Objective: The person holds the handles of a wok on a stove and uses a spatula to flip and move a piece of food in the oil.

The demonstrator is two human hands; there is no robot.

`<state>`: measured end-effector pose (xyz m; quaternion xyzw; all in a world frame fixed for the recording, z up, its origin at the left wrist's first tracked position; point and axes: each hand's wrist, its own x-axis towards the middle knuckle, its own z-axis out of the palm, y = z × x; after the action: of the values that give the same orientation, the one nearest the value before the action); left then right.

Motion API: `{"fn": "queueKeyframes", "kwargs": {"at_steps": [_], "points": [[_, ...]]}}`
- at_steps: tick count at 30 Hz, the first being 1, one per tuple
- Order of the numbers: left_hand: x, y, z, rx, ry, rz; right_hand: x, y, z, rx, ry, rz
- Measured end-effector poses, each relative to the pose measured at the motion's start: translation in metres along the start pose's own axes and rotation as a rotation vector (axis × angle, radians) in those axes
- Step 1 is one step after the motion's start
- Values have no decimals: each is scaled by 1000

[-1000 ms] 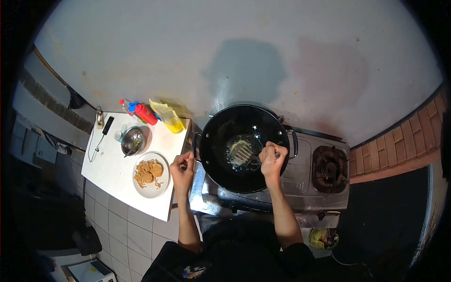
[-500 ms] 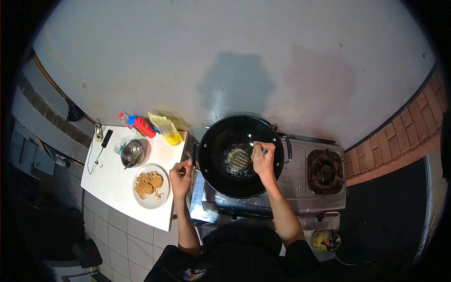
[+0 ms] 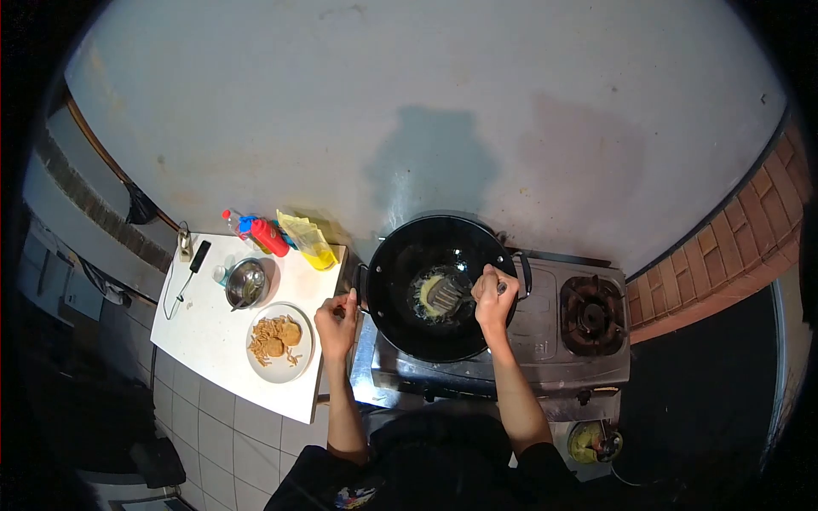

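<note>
A black wok (image 3: 400, 328) sits on the stove, with hot oil bubbling around a pale yellow piece of food (image 3: 429, 294) at its bottom. My right hand (image 3: 494, 300), above the wok's right side, is closed around the handle of a slotted spatula (image 3: 445, 296). The spatula's blade lies over part of the food, hiding some of it. My left hand (image 3: 336, 325) is curled beside the wok's left handle (image 3: 362, 288), fingertips close to it. Something dark shows between those fingers, but I cannot make out what it is.
On the white table (image 3: 204, 349) at left are a plate (image 3: 281, 371) of fried food, a metal bowl (image 3: 247, 284), a red bottle (image 3: 271, 239), a yellow oil pouch (image 3: 308, 242) and a black-handled utensil (image 3: 200, 255). A second burner (image 3: 593, 315) is at right.
My right hand has moved slightly right and down, and the spatula blade has shifted right, uncovering more of the food. The whole view has shifted a little; my left hand stays beside the wok handle.
</note>
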<state>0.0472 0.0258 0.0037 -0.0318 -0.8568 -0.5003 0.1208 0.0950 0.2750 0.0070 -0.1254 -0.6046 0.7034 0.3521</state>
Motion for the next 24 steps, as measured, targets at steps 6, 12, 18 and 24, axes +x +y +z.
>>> {"fn": "queueKeyframes", "kwargs": {"at_steps": [6,12,18,24], "points": [[1,-1,0,18,9,8,3,11,0,-118,-20,-47],[3,-3,6,50,47,12,12,18,4,-201,-67,-89],[4,-2,1,67,-11,-38,-4,-3,-1,-29,-54,12],[2,7,-1,26,-20,-74,-8,-11,-13,204,-21,23]]}}
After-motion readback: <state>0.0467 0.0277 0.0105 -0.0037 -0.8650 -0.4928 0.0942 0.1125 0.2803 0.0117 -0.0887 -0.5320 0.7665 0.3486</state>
